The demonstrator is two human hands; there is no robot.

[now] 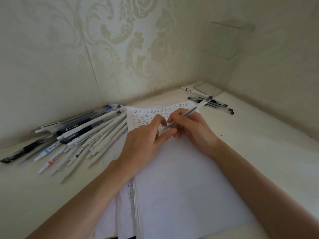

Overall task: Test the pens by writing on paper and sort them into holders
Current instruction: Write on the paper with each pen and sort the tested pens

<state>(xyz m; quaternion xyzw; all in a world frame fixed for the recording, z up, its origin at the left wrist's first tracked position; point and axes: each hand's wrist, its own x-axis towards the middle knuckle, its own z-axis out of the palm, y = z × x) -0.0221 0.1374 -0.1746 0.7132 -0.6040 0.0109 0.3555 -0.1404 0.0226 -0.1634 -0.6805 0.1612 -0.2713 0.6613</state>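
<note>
Cream patterned wallpaper at 12 o'clock, plainer wall at 2, corner between; white tabletop below, soft light.

The rear wall carried cream wallpaper with a raised beige damask scroll-and-flower pattern, filling the view from 9 o'clock to 1 o'clock. A thin vertical seam in the wallpaper ran down at 10 o'clock. A plainer cream side wall met it in a corner at 2 o'clock. Below both lay a flat off-white tabletop. Small dark specks sat on that surface at 3 o'clock.
</note>
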